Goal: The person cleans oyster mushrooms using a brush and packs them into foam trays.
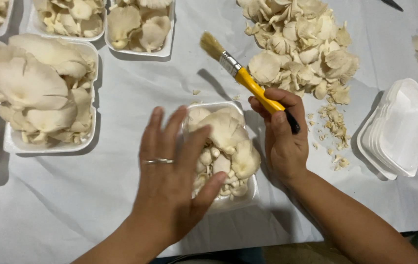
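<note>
We are packing oyster mushrooms on a white-covered table, brush in one hand.

Our left hand (170, 171), ring on one finger, is spreading flat and released over the mushrooms (226, 144) in the white foam tray (238, 200) directly beneath it, fingers touching the caps. Our right hand (280, 134), just beside that tray, is clenching the yellow-handled paintbrush (241, 73), bristles pointing up and away. The white cloth (121, 98) is covering the whole table, slightly wrinkled. Beyond the right hand a loose mushroom pile (302, 46) is lying, crumbs (333, 129) beside it. Empty stacked trays (397, 129) are sitting further right. Filled trays (47, 93) are lining up left of the left hand.
</note>
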